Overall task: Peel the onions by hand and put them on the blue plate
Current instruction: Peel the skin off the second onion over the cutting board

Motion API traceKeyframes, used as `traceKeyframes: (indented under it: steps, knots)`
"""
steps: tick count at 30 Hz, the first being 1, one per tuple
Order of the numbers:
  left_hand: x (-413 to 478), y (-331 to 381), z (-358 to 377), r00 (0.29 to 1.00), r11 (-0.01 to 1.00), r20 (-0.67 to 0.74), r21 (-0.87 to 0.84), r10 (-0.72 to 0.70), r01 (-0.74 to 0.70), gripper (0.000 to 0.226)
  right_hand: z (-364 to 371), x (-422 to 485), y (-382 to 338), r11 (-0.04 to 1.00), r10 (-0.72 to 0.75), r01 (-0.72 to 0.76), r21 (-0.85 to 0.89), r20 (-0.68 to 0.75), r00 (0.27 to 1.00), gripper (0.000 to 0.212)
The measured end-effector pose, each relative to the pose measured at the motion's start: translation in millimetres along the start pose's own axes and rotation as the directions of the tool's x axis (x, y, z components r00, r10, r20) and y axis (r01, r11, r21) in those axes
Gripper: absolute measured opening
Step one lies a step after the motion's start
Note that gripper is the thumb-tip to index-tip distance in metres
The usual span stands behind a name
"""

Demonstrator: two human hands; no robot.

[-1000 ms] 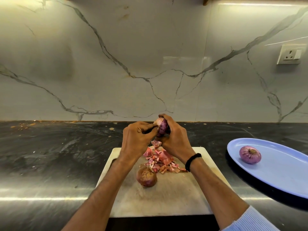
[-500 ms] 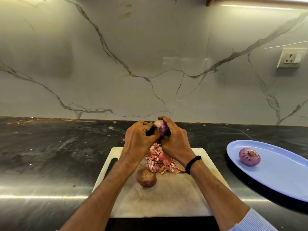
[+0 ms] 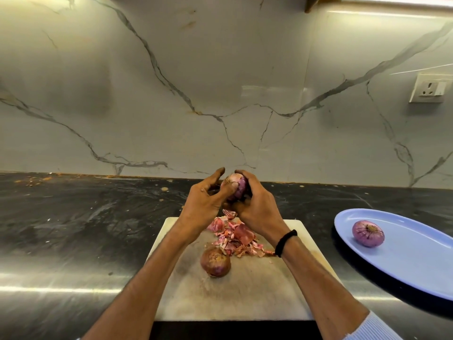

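Three onions are counted in the head view, with one plate, one board and two hands. The held onion (image 3: 237, 190), round with glossy purple flesh and a patch of pale papery skin at its top, is kept in the air above the far edge of the cutting board (image 3: 245, 295), between both hands. The right hand (image 3: 257, 207) is wrapped round its right side, fingers curled behind and beneath it. The left hand (image 3: 204, 204) is set against its left side: the thumb is pressed across the front of the bulb and the index finger is raised beside its top, while the remaining fingers are loosely bent below. A brown, dry-skinned unpeeled onion (image 3: 215, 262) is seen resting on the pale, scuffed rectangular board, just beside a heap of pink flaky peels (image 3: 235, 239). A smooth peeled onion (image 3: 368, 233) is seen lying on the oval, matte blue plate (image 3: 416, 266), well apart to the right. Board and plate are carried by a dark, glossy, veined counter (image 3: 73, 229). A black wristband (image 3: 285, 242) is worn on the right wrist.
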State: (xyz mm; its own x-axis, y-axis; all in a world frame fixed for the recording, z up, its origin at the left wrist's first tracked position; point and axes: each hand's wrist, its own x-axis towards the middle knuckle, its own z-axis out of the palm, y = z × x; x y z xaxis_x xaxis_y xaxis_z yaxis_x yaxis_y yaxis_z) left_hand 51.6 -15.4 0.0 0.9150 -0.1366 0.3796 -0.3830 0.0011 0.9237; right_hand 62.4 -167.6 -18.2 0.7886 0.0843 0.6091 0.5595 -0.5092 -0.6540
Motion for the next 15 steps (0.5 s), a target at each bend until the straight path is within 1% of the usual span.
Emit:
traceKeyframes:
  steps: [4, 5, 8, 9, 11, 14, 15]
  knots:
    - [1, 0, -4, 1.000, 0.999, 0.014, -0.051, -0.002, 0.002, 0.070, 2, 2, 0, 0.997, 0.040, -0.043, 0.070, 0.052, 0.998, 0.070]
    - [1, 0, -5, 1.000, 0.998, 0.010, -0.056, 0.005, -0.005, 0.068, 2, 2, 0, 0.996, 0.039, -0.043, 0.084, 0.054, 0.998, 0.070]
    - [1, -1, -4, 0.999, 0.998, -0.002, -0.056, 0.037, -0.037, 0.048, 1, 2, -1, 0.994, 0.023, -0.029, 0.104, 0.063, 0.998, 0.067]
    - [1, -2, -4, 0.999, 0.998, -0.004, -0.049, 0.048, -0.048, 0.044, 0, 2, 0, 0.995, 0.018, -0.024, 0.099, 0.062, 0.998, 0.067]
    - [1, -3, -4, 0.998, 0.998, 0.006, -0.038, 0.055, -0.055, 0.044, -1, 3, 3, 0.998, 0.005, -0.008, 0.060, 0.045, 0.999, 0.070]
    - [0, -1, -4, 0.997, 0.996, -0.001, -0.019, 0.082, -0.082, 0.046, 0, 3, 11, 0.996, -0.025, 0.024, -0.082, -0.007, 1.000, 0.075]
    - [-1, 0, -4, 0.996, 0.996, -0.012, -0.021, 0.090, -0.090, 0.046, 1, 3, 12, 0.994, -0.033, 0.030, -0.105, -0.021, 0.999, 0.076]
